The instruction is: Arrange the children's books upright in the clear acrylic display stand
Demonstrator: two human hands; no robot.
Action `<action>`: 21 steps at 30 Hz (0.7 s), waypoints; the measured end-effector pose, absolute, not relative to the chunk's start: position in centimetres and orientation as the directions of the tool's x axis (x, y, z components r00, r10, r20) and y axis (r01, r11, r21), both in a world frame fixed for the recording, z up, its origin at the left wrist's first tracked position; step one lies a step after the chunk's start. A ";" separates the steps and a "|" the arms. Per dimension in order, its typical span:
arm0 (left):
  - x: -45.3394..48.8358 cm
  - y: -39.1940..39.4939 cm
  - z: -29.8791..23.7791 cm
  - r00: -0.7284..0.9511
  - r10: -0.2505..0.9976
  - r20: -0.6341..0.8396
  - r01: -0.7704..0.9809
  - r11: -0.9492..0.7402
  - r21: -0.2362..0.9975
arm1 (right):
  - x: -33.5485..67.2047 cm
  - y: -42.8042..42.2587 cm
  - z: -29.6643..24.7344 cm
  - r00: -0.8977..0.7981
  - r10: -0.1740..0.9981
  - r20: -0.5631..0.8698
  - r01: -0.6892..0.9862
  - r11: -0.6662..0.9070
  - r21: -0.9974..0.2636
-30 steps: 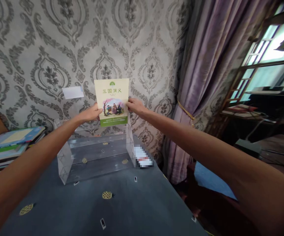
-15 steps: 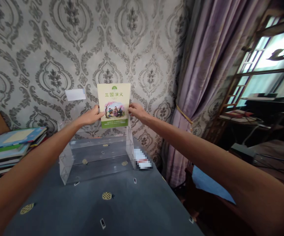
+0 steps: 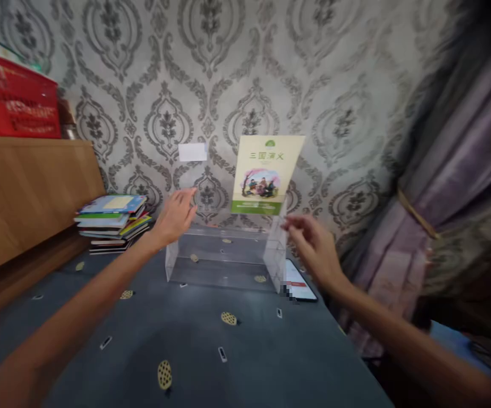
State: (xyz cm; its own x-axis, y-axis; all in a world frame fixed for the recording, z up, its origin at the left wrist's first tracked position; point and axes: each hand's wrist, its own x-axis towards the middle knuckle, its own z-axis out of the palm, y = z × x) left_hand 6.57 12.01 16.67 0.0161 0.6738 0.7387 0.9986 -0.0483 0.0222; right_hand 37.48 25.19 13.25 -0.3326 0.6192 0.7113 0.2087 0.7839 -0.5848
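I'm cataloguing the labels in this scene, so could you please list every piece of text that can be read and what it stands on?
"三国演义": the title on the book's front cover.
Too small to read: the lines below that title, the green emblem above it and the words on the green band.
Too blurred to read: the phone screen, the red box and the stack of books.

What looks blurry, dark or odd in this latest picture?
Head view: the right hand and the purple fabric curtain look soft and smeared; head view, upper right corner: nearly black; head view, beside the clear plastic rack: a pixelated patch partly covers the dark-rimmed, flat phone; head view, centre: the cream-and-green rectangular book shows a readable title, but its smallest print is illegible.
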 end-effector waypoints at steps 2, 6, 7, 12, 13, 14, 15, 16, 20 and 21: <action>3.8 9.6 15.3 -0.042 0.646 0.762 0.999 0.047 0.015 | 37.7 21.1 10.5 -0.483 0.595 0.642 0.167 0.783 -0.599; -3.8 6.9 13.2 -0.286 0.601 0.747 0.935 0.346 0.079 | 35.4 13.7 5.2 -0.702 0.534 0.471 0.110 0.735 -0.669; -5.8 6.6 12.8 -0.360 0.598 0.716 0.899 0.429 0.094 | 34.2 12.2 4.1 -0.744 0.518 0.422 0.099 0.709 -0.698; -13.2 6.9 11.4 -0.568 0.648 0.507 0.750 0.661 -0.004 | 27.1 6.7 -0.5 -0.855 0.431 0.288 0.063 0.637 -0.768; -14.1 7.1 11.1 -0.570 0.664 0.484 0.749 0.662 -0.025 | 25.9 6.0 -1.4 -0.860 0.425 0.284 0.055 0.630 -0.775; -14.8 7.3 10.8 -0.566 0.676 0.471 0.754 0.656 -0.036 | 24.8 5.5 -2.3 -0.865 0.426 0.264 0.063 0.617 -0.785; -15.4 7.5 10.6 -0.557 0.687 0.467 0.763 0.646 -0.040 | 23.9 5.2 -3.1 -0.871 0.428 0.242 0.074 0.601 -0.796; -15.8 7.7 10.3 -0.544 0.697 0.467 0.773 0.632 -0.043 | 23.3 5.0 -3.9 -0.869 0.443 0.219 0.092 0.581 -0.809; -16.7 8.5 9.9 -0.509 0.716 0.478 0.793 0.606 -0.064 | 22.6 5.3 -5.6 -0.853 0.499 0.156 0.135 0.498 -0.857; -16.8 8.7 9.9 -0.505 0.717 0.481 0.793 0.605 -0.070 | 22.7 5.5 -5.7 -0.853 0.503 0.140 0.138 0.476 -0.868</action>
State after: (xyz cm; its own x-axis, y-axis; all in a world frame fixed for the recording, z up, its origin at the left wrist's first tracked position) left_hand -16.77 8.65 9.94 -0.5049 0.7171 0.4805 0.7930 0.6052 -0.0698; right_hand 22.70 5.50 -5.69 -0.8529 0.5029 0.1401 0.1382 0.4764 -0.8683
